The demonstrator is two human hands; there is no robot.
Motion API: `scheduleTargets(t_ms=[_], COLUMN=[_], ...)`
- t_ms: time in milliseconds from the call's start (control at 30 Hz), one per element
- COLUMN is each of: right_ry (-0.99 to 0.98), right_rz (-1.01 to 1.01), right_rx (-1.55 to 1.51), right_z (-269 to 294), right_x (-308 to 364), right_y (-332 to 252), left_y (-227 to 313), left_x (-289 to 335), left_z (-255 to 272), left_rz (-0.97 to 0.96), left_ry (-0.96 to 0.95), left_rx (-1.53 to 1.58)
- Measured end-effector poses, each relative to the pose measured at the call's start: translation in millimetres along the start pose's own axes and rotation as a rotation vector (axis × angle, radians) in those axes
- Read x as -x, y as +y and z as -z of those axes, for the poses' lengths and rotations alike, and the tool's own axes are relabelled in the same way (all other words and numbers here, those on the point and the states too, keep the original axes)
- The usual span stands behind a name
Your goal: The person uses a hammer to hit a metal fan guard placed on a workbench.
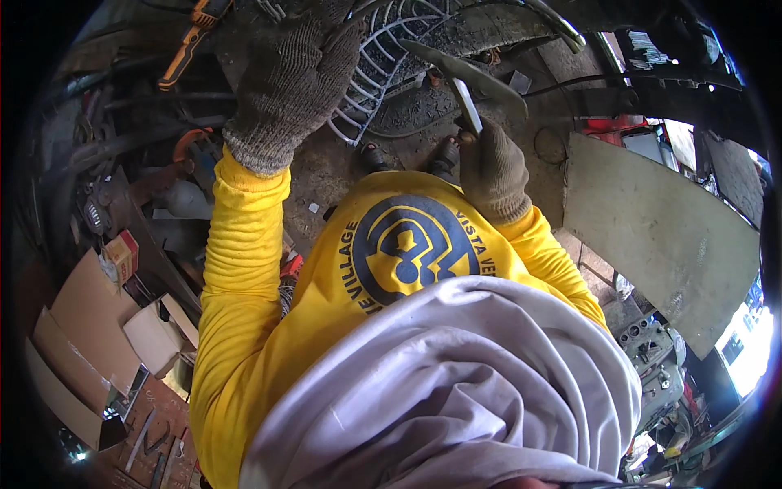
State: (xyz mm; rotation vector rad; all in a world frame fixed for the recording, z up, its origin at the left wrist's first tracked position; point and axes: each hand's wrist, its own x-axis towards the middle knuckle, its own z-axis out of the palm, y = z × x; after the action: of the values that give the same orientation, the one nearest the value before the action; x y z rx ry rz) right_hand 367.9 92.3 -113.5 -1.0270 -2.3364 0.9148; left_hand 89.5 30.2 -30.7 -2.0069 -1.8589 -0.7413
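Note:
My left hand (295, 81), in a grey knitted glove, rests on a white wire fan guard (381, 61) that stands at the top middle, fingers curled over its rim. My right hand (492, 167), also gloved, is closed around the handle of a flat metal tool (466, 104) whose tip points up at the guard and a dark curved blade (472, 73) beside it. Yellow sleeves cover both forearms. A grey cloth hangs in front of my chest and hides the lower middle.
A large flat grey board (660, 236) leans at the right. Cardboard pieces (81, 318) and small boxes lie at the lower left. An orange-handled tool (189, 41) sits at the top left among dark metal parts. Dirt floor and my shoes (407, 155) show below the guard.

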Motion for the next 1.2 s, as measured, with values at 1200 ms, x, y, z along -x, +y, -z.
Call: scheduleTargets(t_ms=[1200], right_ry=[0.031], right_rz=[-0.13], right_rx=[-0.065], right_z=[-7.5], right_x=[6.9], right_y=[13.3], left_y=[-9.0], left_x=[21.0], left_z=[-8.5], left_rz=[0.16], left_ry=[-0.028], left_rx=[0.233])
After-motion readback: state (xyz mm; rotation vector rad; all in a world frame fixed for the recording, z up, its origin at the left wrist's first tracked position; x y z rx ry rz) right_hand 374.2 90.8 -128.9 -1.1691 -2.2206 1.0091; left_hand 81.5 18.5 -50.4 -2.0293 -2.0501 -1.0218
